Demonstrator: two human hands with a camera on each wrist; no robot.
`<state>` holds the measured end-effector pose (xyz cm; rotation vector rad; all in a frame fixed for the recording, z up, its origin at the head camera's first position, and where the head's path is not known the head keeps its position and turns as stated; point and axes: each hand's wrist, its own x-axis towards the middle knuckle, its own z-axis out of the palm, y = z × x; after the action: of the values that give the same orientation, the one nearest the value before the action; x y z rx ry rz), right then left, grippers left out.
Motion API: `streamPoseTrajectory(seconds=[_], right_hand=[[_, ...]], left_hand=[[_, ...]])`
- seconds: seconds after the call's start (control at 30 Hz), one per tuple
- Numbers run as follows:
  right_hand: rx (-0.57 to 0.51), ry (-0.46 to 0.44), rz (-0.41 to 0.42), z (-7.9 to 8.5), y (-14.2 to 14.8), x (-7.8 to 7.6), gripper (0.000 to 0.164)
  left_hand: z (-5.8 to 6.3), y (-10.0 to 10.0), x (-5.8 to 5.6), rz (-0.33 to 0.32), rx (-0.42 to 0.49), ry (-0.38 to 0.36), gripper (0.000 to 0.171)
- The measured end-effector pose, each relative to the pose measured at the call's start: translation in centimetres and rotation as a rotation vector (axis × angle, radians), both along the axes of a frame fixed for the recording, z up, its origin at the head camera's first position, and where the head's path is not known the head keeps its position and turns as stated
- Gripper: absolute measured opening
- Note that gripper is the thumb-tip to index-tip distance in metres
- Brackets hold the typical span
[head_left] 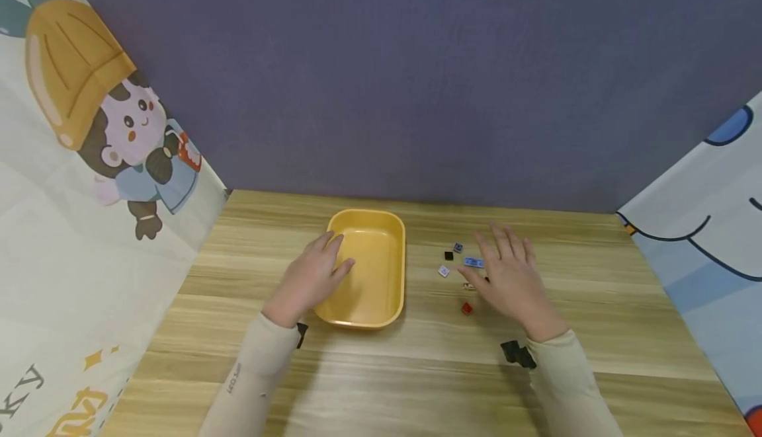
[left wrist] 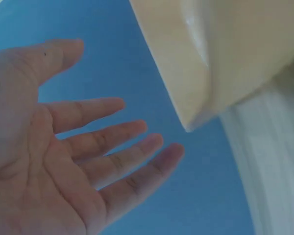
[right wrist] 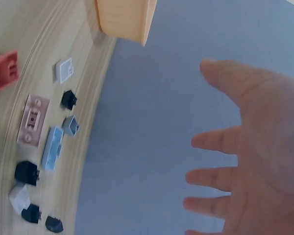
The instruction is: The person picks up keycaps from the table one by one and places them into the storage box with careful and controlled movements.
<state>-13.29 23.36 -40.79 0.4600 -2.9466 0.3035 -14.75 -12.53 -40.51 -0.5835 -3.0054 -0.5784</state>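
And the biggest thing here is the dark wall (head_left: 417,80), rising straight behind the wooden counter (head_left: 428,391), which carries everything in play. On it sits the yellow tray (head_left: 403,272), left of the middle, flat on its base with its mouth up, a stance that probably suits taking things in from above.

Now the hands, and neither has a grip on anything! The left hand (head_left: 309,278) hangs over the tray's left rim, thumb and fingers apart, perhaps there to steady the tray if needed. Over on the other side, the right hand (head_left: 512,285) hovers by the loose pieces, fingers apart too, likely held high to keep from knocking them.

Down to those pieces, right of the tray: 2 long ones, pink (right wrist: 33,121) and blue (right wrist: 52,148), lie side by side. Around them come the small fry: a red piece (right wrist: 6,69) off by itself, 2 white, 4 black, and a small blue piece (right wrist: 71,125), mostly spaced out, which should make each easier to pinch singly
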Motion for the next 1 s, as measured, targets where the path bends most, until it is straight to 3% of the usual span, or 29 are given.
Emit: streamPoseTrajectory(seconds=[0.2, 0.47, 0.77, 1.0], right_hand=[[0.01, 0.017, 0.03, -0.5, 1.2, -0.4, 0.068], [-0.004, 0.067, 0.073, -1.6, 3.0, -1.4, 0.056], [-0.049, -0.075, 0.038, -3.1, 3.7, -2.8, 0.038], [0.021, -0.074, 0.024, -4.9, 4.2, -4.0, 0.03]], left_hand=[[-1.1, -1.1, -0.7, 0.022, 0.064, 0.035, 0.047], [-2.2, -2.0, -1.1, 0.049, 0.114, 0.028, 0.043], [-2.8, -2.5, -1.6, 0.081, 0.192, 0.031, 0.033], [-2.9, -3.0, -1.9, 0.112, 0.253, -0.014, 0.03]])
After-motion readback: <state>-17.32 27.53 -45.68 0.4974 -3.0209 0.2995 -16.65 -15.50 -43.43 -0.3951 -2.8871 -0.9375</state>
